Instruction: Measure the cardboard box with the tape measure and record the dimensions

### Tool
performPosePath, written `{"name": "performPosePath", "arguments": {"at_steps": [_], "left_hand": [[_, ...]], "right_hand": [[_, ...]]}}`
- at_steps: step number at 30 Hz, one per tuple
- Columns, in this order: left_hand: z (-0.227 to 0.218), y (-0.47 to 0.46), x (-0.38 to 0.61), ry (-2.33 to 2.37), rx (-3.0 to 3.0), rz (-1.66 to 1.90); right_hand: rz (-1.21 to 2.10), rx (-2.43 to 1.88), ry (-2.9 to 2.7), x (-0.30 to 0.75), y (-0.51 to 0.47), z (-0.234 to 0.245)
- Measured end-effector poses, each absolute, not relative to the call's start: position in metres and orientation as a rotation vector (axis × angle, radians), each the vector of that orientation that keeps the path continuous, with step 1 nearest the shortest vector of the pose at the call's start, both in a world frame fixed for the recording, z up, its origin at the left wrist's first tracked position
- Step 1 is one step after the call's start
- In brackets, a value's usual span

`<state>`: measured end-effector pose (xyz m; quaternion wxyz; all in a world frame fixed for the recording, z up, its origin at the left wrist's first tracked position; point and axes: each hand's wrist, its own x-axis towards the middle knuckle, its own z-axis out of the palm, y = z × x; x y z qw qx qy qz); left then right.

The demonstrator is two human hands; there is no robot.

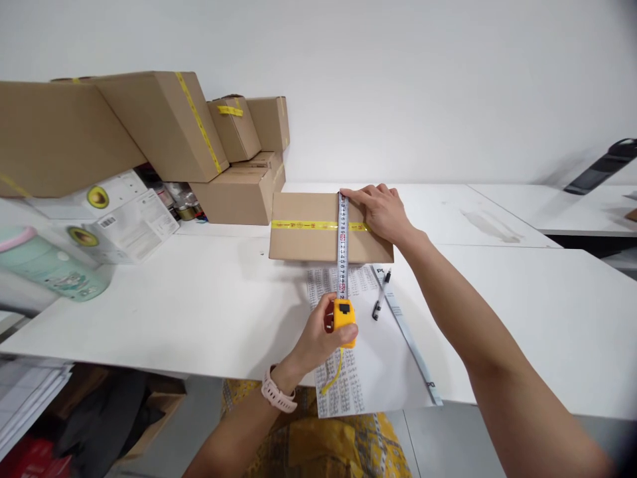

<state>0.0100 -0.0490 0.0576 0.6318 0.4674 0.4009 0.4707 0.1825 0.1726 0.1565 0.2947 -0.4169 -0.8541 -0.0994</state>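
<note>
My left hand (318, 334) is wrapped round a yellow tape measure (344, 313), above a printed sheet of paper (383, 372). From its case the metal blade (342, 249) runs away from me across the top of a cardboard box (303, 244) sealed with yellow tape. My right hand (383, 211) rests on the box's right part, with its index fingertip pressed at the blade's far end by the back edge. Its other fingers lie bent over the top of the box. A black-and-clear pen (381, 295) lies on the paper, right of the tape measure.
Several cardboard boxes (164, 126) are stacked at the left, over white avocado-printed cartons (134, 226). A green tumbler (54, 265) stands at the left edge. A dark bottle (602, 166) is at the far right on the white table (517, 318), near a wall.
</note>
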Motion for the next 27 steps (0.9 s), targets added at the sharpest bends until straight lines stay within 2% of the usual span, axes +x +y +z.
{"name": "performPosePath", "arguments": {"at_steps": [10, 15, 21, 27], "left_hand": [[0.055, -0.050, 0.001, 0.910, 1.075, 1.041], [0.037, -0.086, -0.004, 1.005, 1.181, 1.111], [0.020, -0.130, -0.011, 0.994, 1.189, 1.023], [0.020, -0.125, -0.015, 0.993, 1.148, 0.997]], "right_hand": [[-0.269, -1.115, -2.257, 0.182, 0.169, 0.155], [-0.382, -1.121, -2.126, 0.178, 0.142, 0.148], [-0.519, -1.014, -2.059, 0.184, 0.106, 0.102], [-0.362, -0.960, -2.179, 0.193, 0.094, 0.063]]}}
